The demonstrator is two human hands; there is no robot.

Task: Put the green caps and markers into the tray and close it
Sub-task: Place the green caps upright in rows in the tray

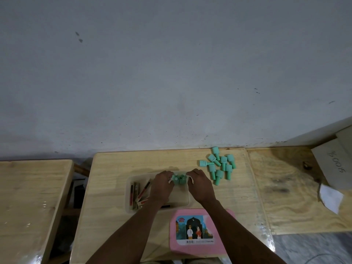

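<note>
Head view: both hands meet over the far end of the translucent plastic tray point(128, 195) on the pale wooden table point(112, 168). The left hand point(162, 185) and right hand point(200, 184) curl their fingers round a cluster of green caps point(180, 179), which stand upright. Slim markers point(136, 191) lie in the tray's left side, their long axes mostly running away from the person. Stepped cylindrical loose caps point(219, 164) lie scattered to the far right. The pink lid point(190, 250) lies flat nearby.

plain workroom: bare wall point(171, 73), plywood tables point(114, 164)
</note>
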